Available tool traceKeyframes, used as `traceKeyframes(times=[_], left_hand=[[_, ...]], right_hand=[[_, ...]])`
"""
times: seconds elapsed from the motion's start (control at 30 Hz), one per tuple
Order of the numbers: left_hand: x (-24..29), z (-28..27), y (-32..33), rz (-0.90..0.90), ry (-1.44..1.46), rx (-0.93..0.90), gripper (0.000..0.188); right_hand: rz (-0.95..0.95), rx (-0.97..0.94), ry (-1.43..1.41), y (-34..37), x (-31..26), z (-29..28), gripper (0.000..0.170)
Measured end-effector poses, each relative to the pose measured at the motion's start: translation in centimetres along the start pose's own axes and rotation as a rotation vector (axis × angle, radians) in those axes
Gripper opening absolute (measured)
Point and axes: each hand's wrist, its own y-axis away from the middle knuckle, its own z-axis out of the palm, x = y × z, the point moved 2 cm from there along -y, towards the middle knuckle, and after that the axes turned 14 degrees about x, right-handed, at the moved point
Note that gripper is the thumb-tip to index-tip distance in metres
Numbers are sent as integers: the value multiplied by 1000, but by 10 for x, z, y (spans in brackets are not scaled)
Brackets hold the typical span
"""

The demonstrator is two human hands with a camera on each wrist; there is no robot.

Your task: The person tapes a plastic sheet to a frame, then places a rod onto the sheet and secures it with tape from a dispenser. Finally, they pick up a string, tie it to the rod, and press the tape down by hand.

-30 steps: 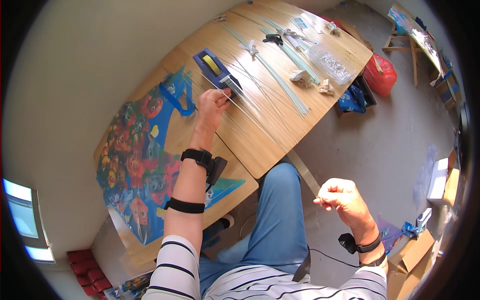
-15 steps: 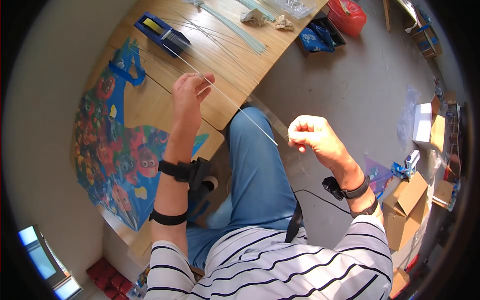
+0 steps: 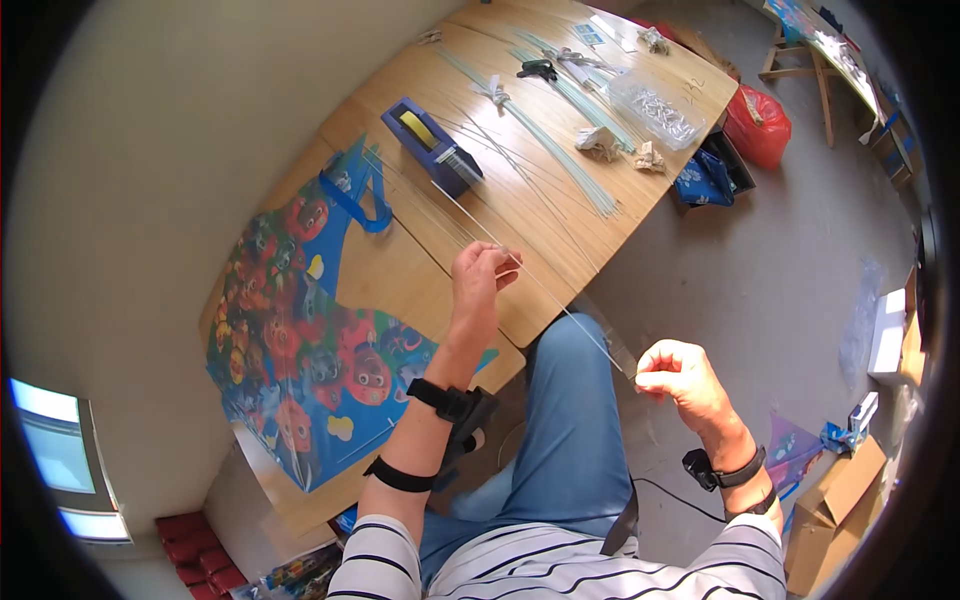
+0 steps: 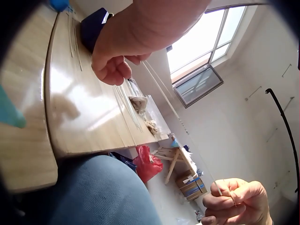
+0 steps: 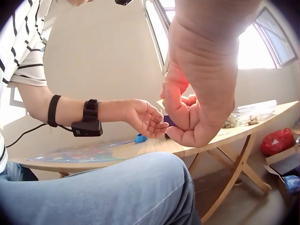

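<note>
My left hand (image 3: 480,290) pinches a thin white rod (image 3: 549,291) over the table's near edge. From that hand the rod slants up toward the blue tape dispenser (image 3: 433,147) and down to my right hand (image 3: 690,388). The right thumb and forefinger pinch something small at the rod's lower end; in the left wrist view the right hand (image 4: 236,201) has curled fingers around that end. In the right wrist view, the left hand (image 5: 143,118) is close beside the right hand (image 5: 199,93), which hides most of what it pinches.
A colourful printed sheet (image 3: 290,340) with a blue strap covers the table's left part. Bundles of pale rods (image 3: 560,150), crumpled paper (image 3: 598,143) and a clear box of small white pieces (image 3: 660,112) lie farther back. A red bag (image 3: 757,127) stands on the floor beyond.
The left hand has come away from the tape dispenser toward the right hand, bringing the rod along. The rod's lower end now reaches the right fingers. The head view has shifted between frames.
</note>
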Motion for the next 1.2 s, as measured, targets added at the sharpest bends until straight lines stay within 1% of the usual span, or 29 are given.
traceKeyframes(times=[0.1, 0.2, 0.23, 0.43, 0.53, 0.63, 0.73, 0.83, 0.93, 1.03, 1.13, 1.2], left_hand=[[-1, -17, -17, 13, -41, 120, 6], [0, -37, -44, 16, -170, 195, 6], [-1, -41, -49, 40, -161, 213, 7], [-3, -65, -79, 11, -353, 310, 10], [-3, -67, -87, 100, -402, 337, 10], [8, -66, -86, 173, -699, 423, 11], [19, -50, -90, 325, -289, 375, 11], [36, -23, -103, -17, 124, 289, 13], [44, -1, -122, -276, 482, 318, 15], [49, 13, -130, -360, 640, 362, 11], [51, 19, -140, -334, 637, 391, 6], [49, 22, -142, -290, 640, 475, 9]], right_hand=[[4, 3, 30, 0, -3, 1, 8], [4, -9, 10, -1, -2, 0, 9], [3, -5, 16, -2, -1, 0, 9], [17, 11, 27, -6, 3, -4, 11], [32, 10, 45, -8, 2, -3, 11], [48, 33, 64, -11, 3, -2, 10], [57, 67, 79, -14, 8, -3, 8], [93, 66, 95, -21, 14, -2, 7], [126, 79, 96, -24, 19, -2, 6], [148, 73, 62, -28, 25, -4, 6], [156, 67, 40, -30, 30, -5, 5], [158, 69, 40, -31, 31, -4, 5]])
